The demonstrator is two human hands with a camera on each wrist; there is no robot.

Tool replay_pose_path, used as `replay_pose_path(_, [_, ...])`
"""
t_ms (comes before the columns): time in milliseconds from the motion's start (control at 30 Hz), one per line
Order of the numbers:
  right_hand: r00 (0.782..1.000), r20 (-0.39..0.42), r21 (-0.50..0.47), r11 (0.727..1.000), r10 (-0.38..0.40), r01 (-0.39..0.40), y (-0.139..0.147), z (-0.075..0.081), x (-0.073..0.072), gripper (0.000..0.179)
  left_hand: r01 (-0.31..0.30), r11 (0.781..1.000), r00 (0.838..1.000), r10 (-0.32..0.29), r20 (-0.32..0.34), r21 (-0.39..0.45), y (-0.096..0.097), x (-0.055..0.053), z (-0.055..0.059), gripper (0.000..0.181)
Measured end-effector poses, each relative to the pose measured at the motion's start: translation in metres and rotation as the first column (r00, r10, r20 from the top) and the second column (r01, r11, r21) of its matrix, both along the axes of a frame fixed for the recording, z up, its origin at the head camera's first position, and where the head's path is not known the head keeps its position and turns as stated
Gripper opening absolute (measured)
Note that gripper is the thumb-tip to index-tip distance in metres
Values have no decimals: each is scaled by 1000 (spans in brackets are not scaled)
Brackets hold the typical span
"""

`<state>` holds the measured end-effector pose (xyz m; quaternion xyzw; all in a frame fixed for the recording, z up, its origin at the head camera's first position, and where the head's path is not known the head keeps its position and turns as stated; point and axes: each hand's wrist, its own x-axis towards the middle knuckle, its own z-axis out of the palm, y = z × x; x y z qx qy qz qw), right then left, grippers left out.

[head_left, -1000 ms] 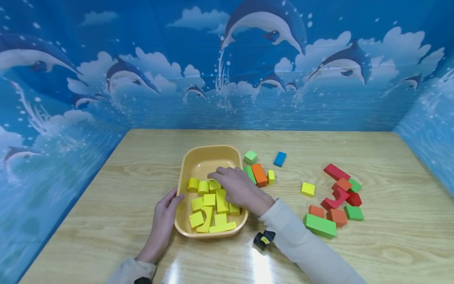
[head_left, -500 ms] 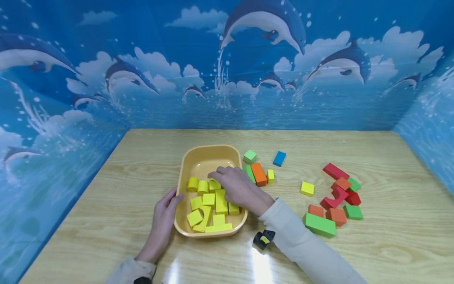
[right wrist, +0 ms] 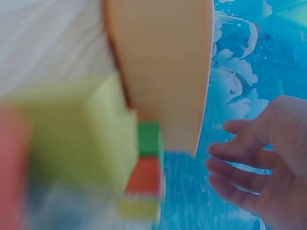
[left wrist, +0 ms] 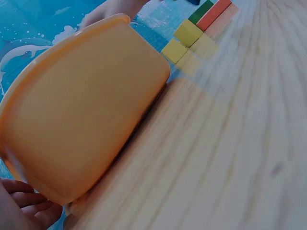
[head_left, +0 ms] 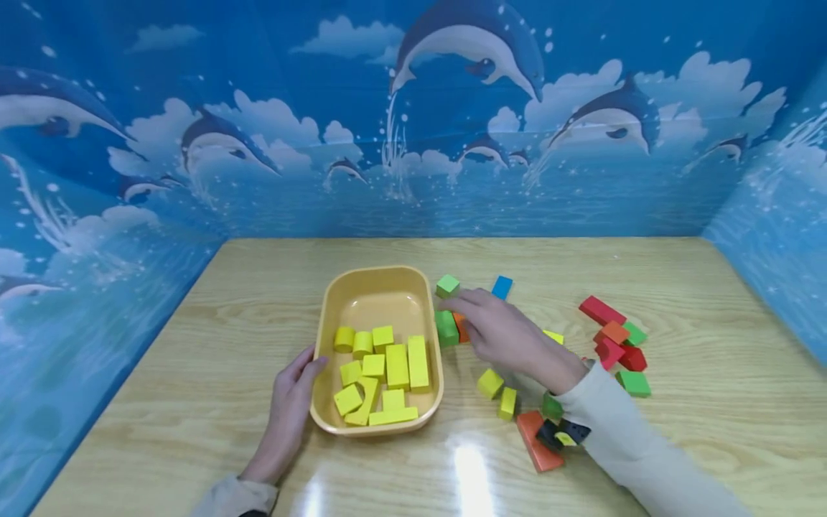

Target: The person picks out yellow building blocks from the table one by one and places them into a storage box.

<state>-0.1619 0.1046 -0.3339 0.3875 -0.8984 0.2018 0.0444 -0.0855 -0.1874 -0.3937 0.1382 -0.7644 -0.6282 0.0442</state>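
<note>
My left hand [head_left: 287, 413] grips the left side of a yellow-orange plastic tub [head_left: 437, 402], thumb over the rim and fingers against the outer wall [left wrist: 86, 110]. Inside lie several yellow blocks [head_left: 397, 368], cylinders among them, mostly in the near half. Just right of the tub, my right hand [head_left: 504, 334] hovers with loosely bent fingers over a green block [head_left: 446, 328] and an orange block [head_left: 461, 328]. In the right wrist view, nothing shows between the fingers of that hand [right wrist: 268, 163]. A light green block [head_left: 448, 286] sits just beyond its fingertips.
Near the right wrist lie two yellow blocks [head_left: 490, 383] and a red-orange block [head_left: 538, 445]. Farther right is a loose group of red blocks [head_left: 602, 310], with orange and green ones. A blue block [head_left: 502, 287] lies behind the right hand. A dolphin-print backdrop [head_left: 413, 194] borders the table.
My right hand has left the tub and moved right, over the blocks beside it. A long yellow block at the tub's right side now shows fully. The left hand keeps its hold.
</note>
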Motion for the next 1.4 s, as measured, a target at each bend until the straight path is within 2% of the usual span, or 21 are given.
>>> replay_pose_path(233, [993, 113, 62, 997, 29, -37, 47, -14, 26, 28, -3, 1000, 1000, 3, 5, 1, 0, 0, -1, 46])
replay_pose_path(433, [965, 250, 164, 986, -76, 35, 60, -23, 43, 51, -12, 1000, 1000, 12, -7, 0, 1, -1, -2, 46])
replay_pose_path(467, [961, 260, 171, 984, -94, 50, 61, -24, 45, 53, -12, 1000, 1000, 11, -7, -1, 2, -1, -2, 46])
replay_pose_path(567, [960, 266, 146, 988, -85, 47, 61, -25, 47, 49, -7, 1000, 1000, 8, -6, 9, 2, -1, -2, 46])
replay_pose_path(733, [978, 206, 100, 995, -19, -1, 60, -27, 51, 40, -3, 1000, 1000, 3, -6, 8, 0, 0, -1, 47])
replay_pose_path(967, [988, 156, 96, 995, -19, 4, 56, -23, 52, 45, 0, 1000, 1000, 0, -9, -3, 0, -1, -1, 46])
replay_pose_path(1033, [994, 106, 63, 998, -10, 3, 53, -19, 49, 45, 1, 1000, 1000, -1, -2, -12, 0, -2, 0, 46])
replay_pose_path(1133, [1000, 9, -49, 999, 23, -22, 42, -9, 41, 46, 1, 1000, 1000, -1, 0, -20, 0, -3, 0, 47])
replay_pose_path(1233, [994, -81, -178, 980, 73, -86, 21, 0, 29, 43, -1, 1000, 1000, 1, -6, -15, -1, -3, 0, 47])
replay_pose_path(1333, [988, -119, -263, 956, 98, -127, -7, 5, 14, 37, 2, 1000, 1000, -2, -10, 1, -1, -2, 0, 46])
replay_pose_path(1400, [990, -114, -282, 952, 88, -117, -25, 5, 4, 34, 7, 1000, 1000, -6, -11, 6, 0, -1, 0, 46])
